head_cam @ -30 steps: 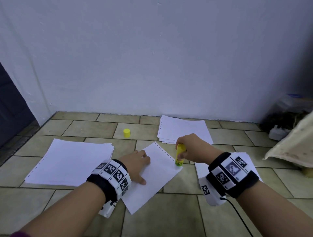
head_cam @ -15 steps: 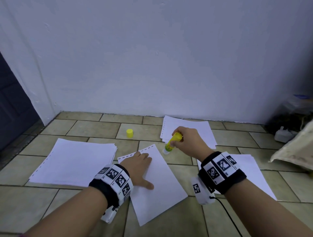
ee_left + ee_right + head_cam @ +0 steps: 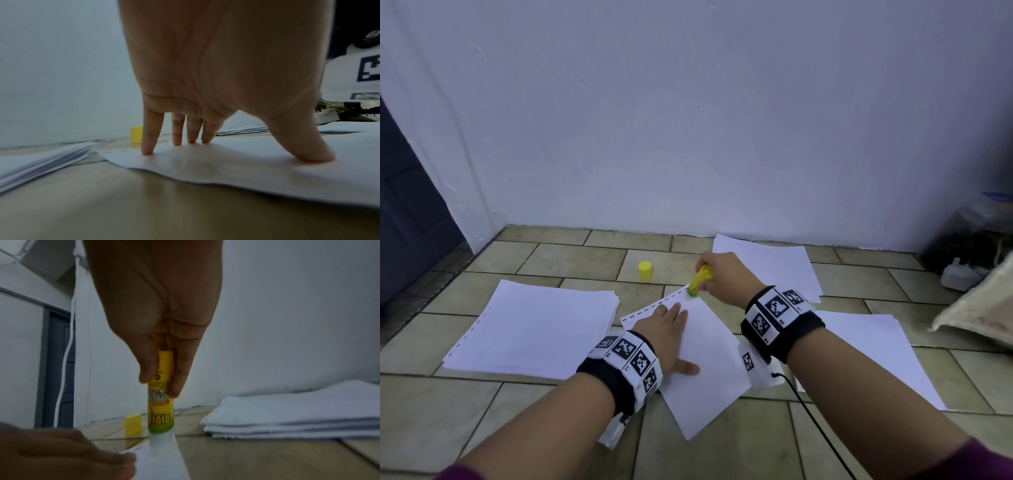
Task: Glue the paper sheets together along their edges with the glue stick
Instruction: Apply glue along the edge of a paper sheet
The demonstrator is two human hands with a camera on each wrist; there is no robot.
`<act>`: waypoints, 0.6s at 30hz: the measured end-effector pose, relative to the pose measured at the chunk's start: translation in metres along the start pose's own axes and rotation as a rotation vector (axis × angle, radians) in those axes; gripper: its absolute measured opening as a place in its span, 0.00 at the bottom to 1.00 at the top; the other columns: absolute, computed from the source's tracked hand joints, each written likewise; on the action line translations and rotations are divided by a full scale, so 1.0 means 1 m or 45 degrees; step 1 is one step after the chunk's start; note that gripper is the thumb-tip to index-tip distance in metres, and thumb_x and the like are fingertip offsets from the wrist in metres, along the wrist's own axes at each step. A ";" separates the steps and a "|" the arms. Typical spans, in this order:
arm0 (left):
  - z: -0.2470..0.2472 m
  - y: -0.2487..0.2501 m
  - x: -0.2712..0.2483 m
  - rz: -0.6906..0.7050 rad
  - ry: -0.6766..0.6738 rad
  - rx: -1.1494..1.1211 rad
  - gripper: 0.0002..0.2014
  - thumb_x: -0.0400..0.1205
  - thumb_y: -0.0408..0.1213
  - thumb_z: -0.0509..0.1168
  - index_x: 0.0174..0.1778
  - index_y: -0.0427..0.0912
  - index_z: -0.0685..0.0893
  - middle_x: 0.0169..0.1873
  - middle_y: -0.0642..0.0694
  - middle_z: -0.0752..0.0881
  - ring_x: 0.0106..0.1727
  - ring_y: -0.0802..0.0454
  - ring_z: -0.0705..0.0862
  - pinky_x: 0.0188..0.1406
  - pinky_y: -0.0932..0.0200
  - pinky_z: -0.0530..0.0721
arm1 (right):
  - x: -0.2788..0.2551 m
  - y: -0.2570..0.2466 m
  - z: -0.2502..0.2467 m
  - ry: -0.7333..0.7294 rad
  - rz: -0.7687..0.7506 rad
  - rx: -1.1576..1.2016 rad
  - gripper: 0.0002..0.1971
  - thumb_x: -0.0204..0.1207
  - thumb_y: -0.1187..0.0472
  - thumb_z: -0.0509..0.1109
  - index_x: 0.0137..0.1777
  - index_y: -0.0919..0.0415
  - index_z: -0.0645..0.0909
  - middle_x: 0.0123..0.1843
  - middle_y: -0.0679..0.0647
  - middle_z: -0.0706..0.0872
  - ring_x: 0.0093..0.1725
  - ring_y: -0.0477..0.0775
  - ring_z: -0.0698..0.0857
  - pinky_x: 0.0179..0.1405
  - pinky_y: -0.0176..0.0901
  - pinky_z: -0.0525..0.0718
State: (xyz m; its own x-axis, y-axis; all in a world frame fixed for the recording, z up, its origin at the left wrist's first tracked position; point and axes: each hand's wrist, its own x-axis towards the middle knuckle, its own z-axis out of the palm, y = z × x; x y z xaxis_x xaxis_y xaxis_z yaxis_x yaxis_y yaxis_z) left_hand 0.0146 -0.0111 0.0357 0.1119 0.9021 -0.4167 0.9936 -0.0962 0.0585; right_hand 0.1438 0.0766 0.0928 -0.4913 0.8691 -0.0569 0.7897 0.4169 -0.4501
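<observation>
Change: Since a second ago the glue stick (image 3: 699,282) has travelled up the sheet's right edge from the near corner to the far right corner, beside the perforated strip.
Step in hand: spreading glue along the edges of the single paper sheet (image 3: 709,363) lying skewed on the tiled floor (image 3: 571,263); the stick's tip meets the paper at that corner.
Right hand: the right hand (image 3: 726,277) reaches forward over the sheet, wrist raised, thumb and fingers (image 3: 176,369) pinching the yellow barrel, which tilts with its tip down.
Left hand: the left hand (image 3: 669,330) lies spread on the sheet's left half, fingers straight, fingertips (image 3: 147,150) and thumb pressing the paper down; it holds nothing.
Next move: likely a turn along the perforated top edge, calling for steady light pressure so the thin paper neither drags nor creases, then a second sheet from a stack.
Nearby: yellow cap (image 3: 645,270) standing apart on the tiles; left paper stack (image 3: 534,329); far paper stack (image 3: 770,267) by the wall.
</observation>
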 end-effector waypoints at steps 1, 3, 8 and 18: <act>0.000 0.000 0.000 0.002 -0.001 0.003 0.55 0.74 0.69 0.63 0.85 0.41 0.42 0.85 0.45 0.43 0.84 0.46 0.48 0.80 0.45 0.60 | -0.002 0.000 -0.004 -0.042 -0.020 -0.066 0.15 0.76 0.61 0.72 0.62 0.59 0.79 0.60 0.59 0.80 0.49 0.52 0.76 0.38 0.37 0.71; 0.000 -0.001 0.000 0.004 -0.003 0.014 0.55 0.75 0.70 0.62 0.85 0.41 0.41 0.85 0.45 0.43 0.84 0.46 0.47 0.80 0.44 0.60 | -0.009 -0.001 -0.013 -0.127 -0.066 -0.193 0.15 0.76 0.60 0.73 0.61 0.58 0.79 0.60 0.57 0.80 0.49 0.49 0.75 0.39 0.37 0.72; 0.001 -0.001 0.000 0.001 0.006 0.004 0.54 0.75 0.69 0.63 0.85 0.42 0.42 0.85 0.46 0.44 0.84 0.46 0.47 0.80 0.44 0.61 | -0.041 0.003 -0.032 -0.313 -0.109 -0.412 0.15 0.73 0.57 0.75 0.59 0.55 0.81 0.57 0.52 0.80 0.50 0.49 0.75 0.35 0.36 0.73; -0.002 -0.004 0.002 0.025 -0.026 0.064 0.48 0.79 0.65 0.60 0.85 0.41 0.44 0.85 0.45 0.45 0.84 0.45 0.48 0.81 0.45 0.60 | -0.077 0.024 -0.042 -0.448 -0.072 -0.385 0.10 0.70 0.59 0.77 0.50 0.51 0.82 0.40 0.42 0.78 0.44 0.48 0.84 0.33 0.34 0.77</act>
State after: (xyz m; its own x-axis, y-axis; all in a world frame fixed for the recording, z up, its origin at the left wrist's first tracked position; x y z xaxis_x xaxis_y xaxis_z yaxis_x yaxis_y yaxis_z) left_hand 0.0110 -0.0085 0.0366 0.1315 0.8913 -0.4340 0.9905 -0.1357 0.0213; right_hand 0.2166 0.0308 0.1242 -0.5902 0.7214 -0.3623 0.8040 0.5655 -0.1839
